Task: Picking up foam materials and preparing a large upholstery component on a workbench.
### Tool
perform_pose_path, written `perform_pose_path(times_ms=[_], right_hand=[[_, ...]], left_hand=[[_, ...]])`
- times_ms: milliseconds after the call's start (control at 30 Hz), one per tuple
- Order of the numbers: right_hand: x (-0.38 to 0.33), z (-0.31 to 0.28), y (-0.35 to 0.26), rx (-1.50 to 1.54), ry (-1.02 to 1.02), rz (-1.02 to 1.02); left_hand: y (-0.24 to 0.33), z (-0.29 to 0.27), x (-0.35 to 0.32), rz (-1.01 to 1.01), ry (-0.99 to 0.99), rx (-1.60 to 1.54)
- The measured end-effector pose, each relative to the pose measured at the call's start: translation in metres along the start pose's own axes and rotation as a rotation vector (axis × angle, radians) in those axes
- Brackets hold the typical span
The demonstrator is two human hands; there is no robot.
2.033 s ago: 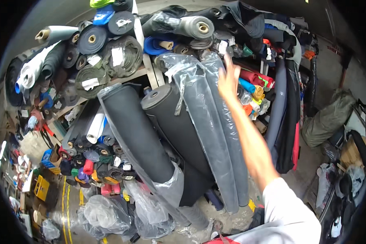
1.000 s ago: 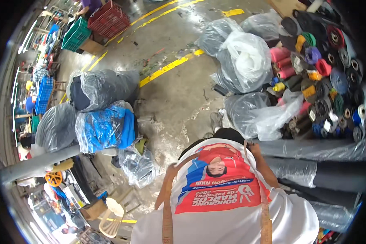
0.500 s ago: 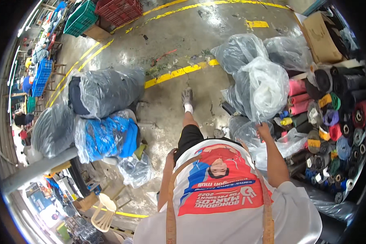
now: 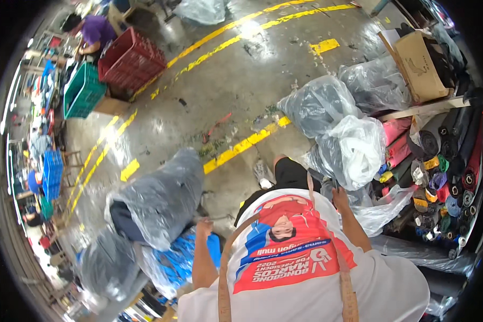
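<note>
Clear plastic everywhere at this spot — it wraps the dark roll (image 4: 163,188) lying off to the person's left, and it covers the bright blue bundle (image 4: 185,255) just below that. Out on that side is the left hand (image 4: 204,228), in front of the blue bundle in this view; its fingers look bent, but I cannot tell how far open they are, nor whether hand and wrapping touch. Nothing shows clearly in its hold. Over to the other side, the right hand (image 4: 339,198) hangs low beside the bulging plastic bags (image 4: 354,153); it is small and dark here, so its grip cannot be told either.

Now the footing: one shoe (image 4: 263,174) is on the concrete floor (image 4: 228,94), between the two heaps. Loose plastic sheeting (image 4: 383,214) spreads at the right, and a careless step there could slide or snag. Scraps (image 4: 212,142) litter the floor ahead, another chance to slip. Around the neck, the measuring tape (image 4: 225,268) hangs in two free ends — bend low over the bundles and it might catch. And those stacked fabric rolls (image 4: 451,206), ends outward, could shift if one were tugged from low down.
</note>
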State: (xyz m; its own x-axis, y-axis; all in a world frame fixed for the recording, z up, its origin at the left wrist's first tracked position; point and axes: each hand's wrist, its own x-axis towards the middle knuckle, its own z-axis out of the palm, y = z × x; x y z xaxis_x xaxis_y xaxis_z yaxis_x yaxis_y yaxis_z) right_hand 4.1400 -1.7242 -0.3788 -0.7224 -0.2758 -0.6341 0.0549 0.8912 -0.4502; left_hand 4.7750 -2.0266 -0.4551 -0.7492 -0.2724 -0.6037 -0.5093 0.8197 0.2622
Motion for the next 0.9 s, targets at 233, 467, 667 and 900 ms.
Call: perform_pose_path(times_ms=[233,467,667,900], right_hand=[[0.06,0.025,-0.096,-0.145,0.015,0.13],[0.222,0.027,-0.231,-0.562,-0.028,-0.179],[0.403,0.004,-0.477,0.042,0.229,-0.087],[0.508,-0.019,-0.697,0.115,0.387,-0.249]], left_hand=[[-0.113,-0.194,0.218,-0.753,0.277,-1.084],[-0.116,-0.386,0.369,-0.523,0.337,-1.509],[-0.165,-0.461,0.401,-0.568,0.179,-0.839],[-0.231,-0.543,0.455,-0.158,0.054,-0.325]])
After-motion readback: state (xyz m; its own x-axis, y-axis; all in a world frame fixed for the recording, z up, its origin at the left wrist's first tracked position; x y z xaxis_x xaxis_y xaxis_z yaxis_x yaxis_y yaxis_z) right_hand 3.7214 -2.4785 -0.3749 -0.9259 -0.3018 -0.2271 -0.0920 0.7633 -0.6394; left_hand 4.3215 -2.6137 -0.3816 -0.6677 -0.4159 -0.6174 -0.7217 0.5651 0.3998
